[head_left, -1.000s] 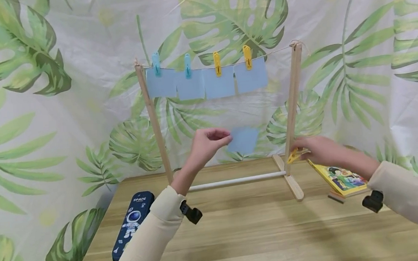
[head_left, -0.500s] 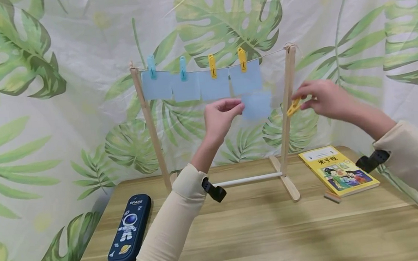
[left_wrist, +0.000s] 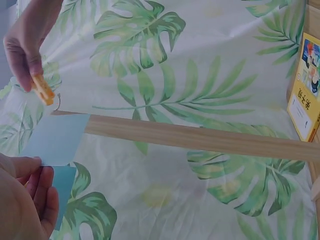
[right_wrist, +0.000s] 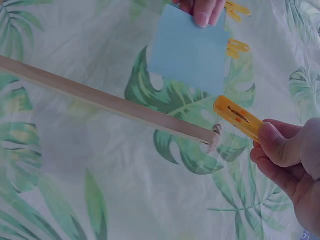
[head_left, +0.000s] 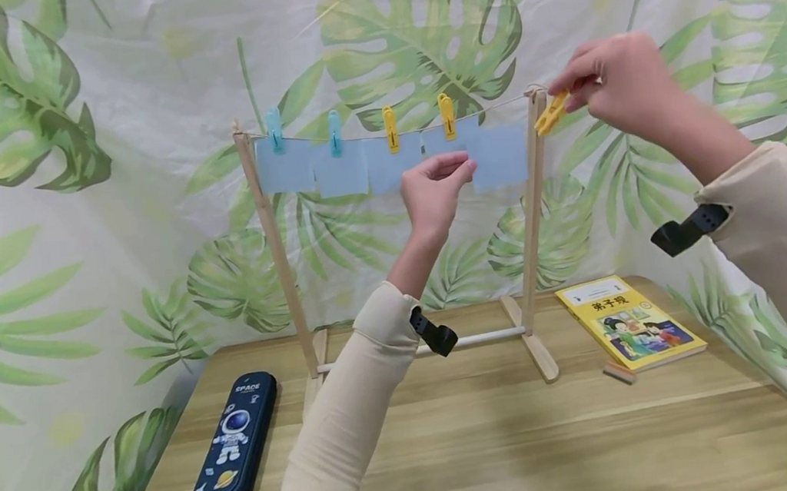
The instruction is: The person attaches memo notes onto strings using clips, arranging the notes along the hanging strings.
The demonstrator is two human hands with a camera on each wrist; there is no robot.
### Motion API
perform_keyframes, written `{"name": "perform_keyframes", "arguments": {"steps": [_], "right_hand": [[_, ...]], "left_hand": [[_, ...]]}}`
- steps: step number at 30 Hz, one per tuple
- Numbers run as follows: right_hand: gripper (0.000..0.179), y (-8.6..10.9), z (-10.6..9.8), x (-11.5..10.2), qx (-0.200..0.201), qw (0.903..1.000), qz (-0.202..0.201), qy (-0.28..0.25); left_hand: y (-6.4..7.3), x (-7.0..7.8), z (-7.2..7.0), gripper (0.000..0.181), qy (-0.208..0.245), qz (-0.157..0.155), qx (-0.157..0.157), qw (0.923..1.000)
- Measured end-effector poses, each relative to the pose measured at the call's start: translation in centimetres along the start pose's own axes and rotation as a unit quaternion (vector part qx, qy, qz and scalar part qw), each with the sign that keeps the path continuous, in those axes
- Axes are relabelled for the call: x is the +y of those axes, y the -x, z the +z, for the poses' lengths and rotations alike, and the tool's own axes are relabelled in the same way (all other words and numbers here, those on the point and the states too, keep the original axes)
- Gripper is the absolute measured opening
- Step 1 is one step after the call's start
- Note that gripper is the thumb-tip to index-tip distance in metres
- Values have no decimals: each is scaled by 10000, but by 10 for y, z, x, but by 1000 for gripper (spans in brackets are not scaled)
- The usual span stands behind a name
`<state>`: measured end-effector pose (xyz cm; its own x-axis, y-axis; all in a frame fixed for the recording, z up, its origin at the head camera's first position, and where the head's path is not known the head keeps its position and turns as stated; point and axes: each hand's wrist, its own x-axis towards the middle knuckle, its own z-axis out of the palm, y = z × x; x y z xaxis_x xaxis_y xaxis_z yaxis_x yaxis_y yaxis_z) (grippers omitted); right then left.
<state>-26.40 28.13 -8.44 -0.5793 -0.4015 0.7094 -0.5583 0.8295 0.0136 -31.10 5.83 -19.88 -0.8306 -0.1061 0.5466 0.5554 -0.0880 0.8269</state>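
My left hand (head_left: 434, 196) pinches a light blue paper square (head_left: 501, 158) by its left edge. The sheet sits just right of the last hanging square, its top near the string (head_left: 509, 103). Near the top of the right post, my right hand (head_left: 634, 84) pinches a yellow clothespin (head_left: 552, 113) between thumb and fingers. In the right wrist view the clothespin (right_wrist: 237, 119) points at the paper's corner, apart from it. Several blue squares (head_left: 283, 169) hang along the string, under two light blue clothespins (head_left: 334, 133) and two yellow clothespins (head_left: 391, 128). My left hand partly covers the rightmost hanging square.
Wooden posts (head_left: 533, 219) carry the string, joined low down by a white rod (head_left: 491, 337). A navy pencil case (head_left: 235, 443) lies on the left of the wooden table (head_left: 450, 441). A yellow book (head_left: 629, 323) and a small eraser-like block (head_left: 619, 373) lie right.
Both hands have risen. The left has brought the paper up and right to string height, beside the hanging row. The right has lifted the yellow clothespin from low by the post to its top.
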Motion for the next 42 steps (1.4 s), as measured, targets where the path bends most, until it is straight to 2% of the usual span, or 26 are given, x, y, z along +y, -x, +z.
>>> {"name": "perform_keyframes", "arguments": {"steps": [4, 11, 20, 32, 42], "right_hand": [[20, -14, -5, -4, 141, 9999, 1, 98], [24, -37, -6, -14, 72, 9997, -38, 215], [21, -65, 1, -19, -410, 9983, -122, 403], [23, -73, 10, -21, -788, 9965, 122, 267], [22, -76, 17, -19, -963, 9950, 93, 245]], "left_hand": [[-4, 1, 6, 16, -57, -11, 83, 9999], [-9, 5, 15, 16, -176, 0, 245, 9995], [-14, 8, 20, 15, -460, 6, 345, 9983], [-17, 7, 23, 15, -510, 116, 353, 9980], [-19, 7, 26, 15, -521, 98, 382, 9979]]}}
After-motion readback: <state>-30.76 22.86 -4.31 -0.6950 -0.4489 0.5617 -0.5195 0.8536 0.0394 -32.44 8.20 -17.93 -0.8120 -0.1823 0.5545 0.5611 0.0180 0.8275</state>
